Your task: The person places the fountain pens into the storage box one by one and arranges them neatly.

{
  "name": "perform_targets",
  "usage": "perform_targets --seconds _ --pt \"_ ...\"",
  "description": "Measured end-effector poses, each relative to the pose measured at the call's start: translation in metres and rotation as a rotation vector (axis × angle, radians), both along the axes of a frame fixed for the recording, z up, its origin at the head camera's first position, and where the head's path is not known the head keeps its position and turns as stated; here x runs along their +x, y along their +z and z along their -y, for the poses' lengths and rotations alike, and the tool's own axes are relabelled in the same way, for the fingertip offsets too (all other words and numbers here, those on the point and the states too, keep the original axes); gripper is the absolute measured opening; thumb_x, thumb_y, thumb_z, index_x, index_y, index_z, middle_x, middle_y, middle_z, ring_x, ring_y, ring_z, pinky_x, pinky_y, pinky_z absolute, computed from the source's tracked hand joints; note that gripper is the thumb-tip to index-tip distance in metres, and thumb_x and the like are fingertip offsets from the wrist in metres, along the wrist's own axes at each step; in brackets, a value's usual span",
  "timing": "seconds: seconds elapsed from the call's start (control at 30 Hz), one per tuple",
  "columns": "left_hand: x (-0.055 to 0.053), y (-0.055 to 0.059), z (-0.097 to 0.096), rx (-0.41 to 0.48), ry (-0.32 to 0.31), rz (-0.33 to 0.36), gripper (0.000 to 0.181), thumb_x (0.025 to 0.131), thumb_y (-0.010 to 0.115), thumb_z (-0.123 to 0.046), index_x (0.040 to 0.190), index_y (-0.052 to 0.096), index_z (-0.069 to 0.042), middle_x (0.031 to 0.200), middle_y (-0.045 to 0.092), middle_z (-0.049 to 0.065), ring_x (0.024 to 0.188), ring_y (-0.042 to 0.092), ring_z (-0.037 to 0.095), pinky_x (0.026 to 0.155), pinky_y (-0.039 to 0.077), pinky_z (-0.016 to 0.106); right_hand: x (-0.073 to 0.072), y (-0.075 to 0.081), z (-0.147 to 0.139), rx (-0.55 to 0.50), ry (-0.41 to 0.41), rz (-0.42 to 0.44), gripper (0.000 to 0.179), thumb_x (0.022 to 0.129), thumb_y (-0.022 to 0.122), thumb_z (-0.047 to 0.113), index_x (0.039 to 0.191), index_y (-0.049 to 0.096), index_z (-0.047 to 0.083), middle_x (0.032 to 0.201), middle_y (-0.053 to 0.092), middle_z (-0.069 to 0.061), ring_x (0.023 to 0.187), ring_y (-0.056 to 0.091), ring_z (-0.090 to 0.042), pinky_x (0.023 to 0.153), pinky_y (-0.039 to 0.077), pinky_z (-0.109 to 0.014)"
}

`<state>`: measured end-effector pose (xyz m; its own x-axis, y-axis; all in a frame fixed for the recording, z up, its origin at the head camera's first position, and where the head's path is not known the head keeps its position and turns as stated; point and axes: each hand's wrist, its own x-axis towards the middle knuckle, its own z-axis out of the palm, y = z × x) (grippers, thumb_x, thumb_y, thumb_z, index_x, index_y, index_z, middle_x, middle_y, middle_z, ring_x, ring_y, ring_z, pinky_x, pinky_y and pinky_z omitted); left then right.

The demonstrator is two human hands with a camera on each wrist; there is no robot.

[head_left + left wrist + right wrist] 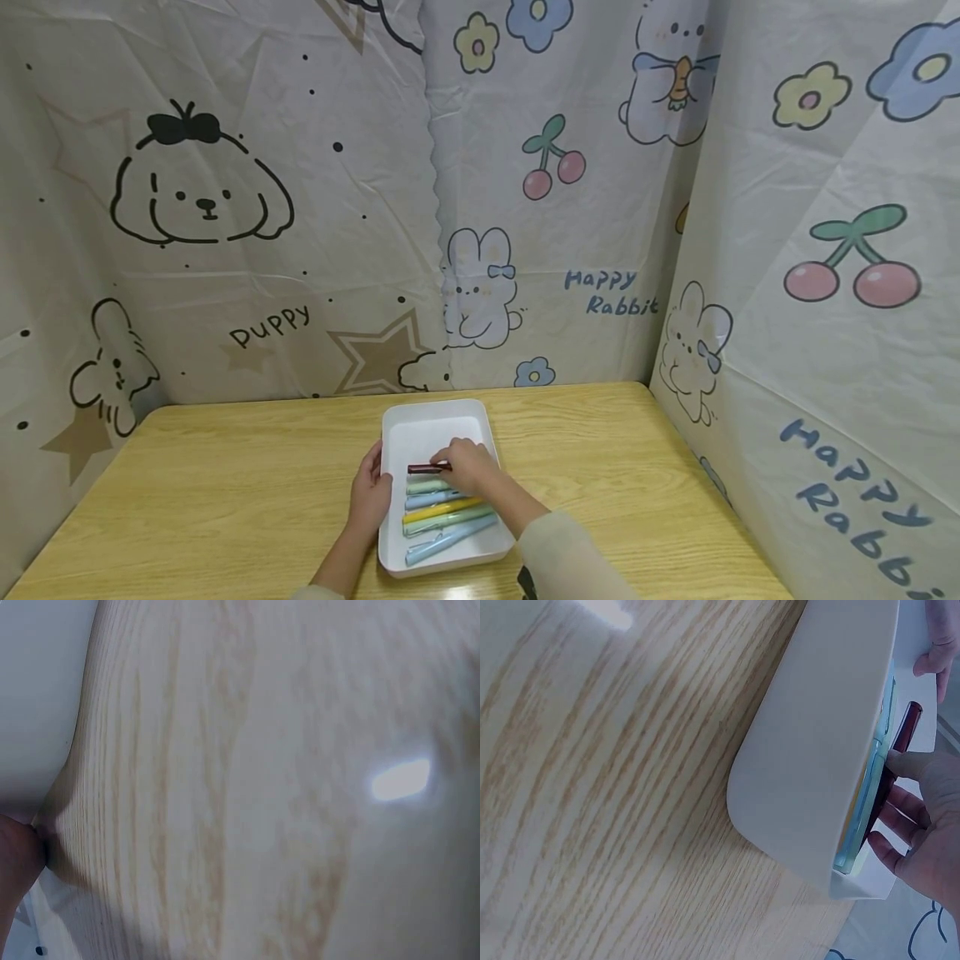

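Note:
A white tray [438, 421] stands on the table with a row of pens lying crosswise inside it. A dark red pen [420, 469] is at the far end of this row, and my right hand [468, 465] pinches it between thumb and fingers. In the right wrist view the dark red pen [907, 727] runs slantwise under the thumb, beside the other pens. My left hand [369, 492] holds the tray's left side wall, with the thumb near the rim. Nearer to me lie a yellow pen [435, 510], a light green pen [442, 522] and a light blue pen [450, 542].
The wood-grain table [247, 483] extends on both sides of the tray. Printed cloth [360, 192] hangs behind the table, and more cloth [817, 358] closes off the right side. In the left wrist view, light glints on the tabletop [225, 787].

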<state>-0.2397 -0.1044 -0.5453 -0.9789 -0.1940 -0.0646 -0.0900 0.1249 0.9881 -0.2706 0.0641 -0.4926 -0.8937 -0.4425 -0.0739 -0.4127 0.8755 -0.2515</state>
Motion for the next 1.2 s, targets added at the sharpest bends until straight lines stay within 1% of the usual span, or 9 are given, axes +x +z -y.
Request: perform_targets --seconds 0.1,0.23,0.33,0.4,0.6,0.8,1.0,1.2 --pt "0.0 0.0008 0.0005 0.003 -0.013 -0.001 0.057 0.092 0.033 0.0 0.148 0.022 -0.006 0.153 0.025 0.019 0.139 0.028 0.038 0.113 0.029 0.049 0.0005 0.0008 -0.0003 -0.002 -0.002 0.003 0.024 0.087 0.064 0.025 0.11 0.07 0.026 0.095 0.064 0.006 0.089 0.056 -0.009 0.075 0.046 -0.027" --pt "0.0013 0.0023 0.0008 0.003 -0.019 -0.006 0.057 0.092 0.033 0.001 0.148 0.022 -0.005 0.153 0.025 0.019 0.139 0.028 0.038 0.113 0.029 0.049 0.0007 0.001 -0.0003 -0.01 -0.011 0.027 0.023 0.088 0.063 0.024 0.11 0.07 0.025 0.099 0.067 0.006 0.095 0.058 -0.011 0.083 0.049 -0.03" --pt "0.0023 0.0029 0.0008 0.003 -0.018 -0.01 0.057 0.092 0.033 0.001 0.148 0.022 -0.004 0.152 0.025 0.02 0.139 0.028 0.038 0.113 0.029 0.049 0.0008 0.0002 0.0001 -0.011 -0.013 0.041 0.022 0.088 0.063 0.024 0.109 0.07 0.024 0.102 0.068 0.006 0.1 0.06 -0.012 0.088 0.05 -0.033" --pt "0.0027 0.0027 0.0006 0.003 -0.017 -0.013 0.057 0.091 0.033 0.001 0.147 0.022 -0.004 0.152 0.026 0.02 0.138 0.028 0.038 0.113 0.03 0.049 0.0011 -0.0005 0.0005 -0.009 -0.01 0.043 0.022 0.087 0.063 0.023 0.108 0.071 0.024 0.103 0.069 0.007 0.101 0.06 -0.013 0.09 0.05 -0.033" --pt "0.0018 0.0004 0.0005 -0.006 -0.015 -0.018 0.057 0.091 0.033 0.001 0.147 0.022 -0.002 0.152 0.026 0.021 0.138 0.028 0.039 0.113 0.03 0.05 0.0011 -0.0012 0.0008 -0.014 -0.006 0.039 0.021 0.086 0.064 0.022 0.107 0.071 0.023 0.1 0.069 0.007 0.098 0.061 -0.012 0.088 0.051 -0.032" --pt "0.0016 0.0014 0.0 -0.004 -0.01 -0.018 0.057 0.091 0.033 0.001 0.147 0.022 -0.002 0.151 0.026 0.021 0.138 0.029 0.039 0.112 0.03 0.05 0.0008 -0.0015 0.0 -0.023 0.004 0.026 0.021 0.085 0.065 0.023 0.105 0.072 0.022 0.098 0.069 0.006 0.095 0.061 -0.011 0.086 0.051 -0.031" --pt "0.0017 0.0017 -0.0004 0.011 -0.013 -0.011 0.057 0.091 0.032 0.001 0.148 0.021 -0.003 0.152 0.026 0.021 0.138 0.029 0.039 0.112 0.031 0.05 0.0001 -0.0007 -0.0004 -0.037 0.014 0.032 0.019 0.086 0.063 0.023 0.103 0.072 0.022 0.098 0.069 0.006 0.094 0.061 -0.01 0.085 0.051 -0.03" --pt "0.0016 0.0019 0.0001 0.006 -0.015 -0.018 0.058 0.091 0.033 0.001 0.147 0.021 -0.003 0.152 0.026 0.021 0.138 0.029 0.038 0.112 0.03 0.049 0.0005 0.0009 -0.0006 -0.037 0.02 0.045 0.018 0.087 0.062 0.023 0.102 0.073 0.022 0.096 0.069 0.007 0.09 0.059 -0.008 0.084 0.051 -0.028"
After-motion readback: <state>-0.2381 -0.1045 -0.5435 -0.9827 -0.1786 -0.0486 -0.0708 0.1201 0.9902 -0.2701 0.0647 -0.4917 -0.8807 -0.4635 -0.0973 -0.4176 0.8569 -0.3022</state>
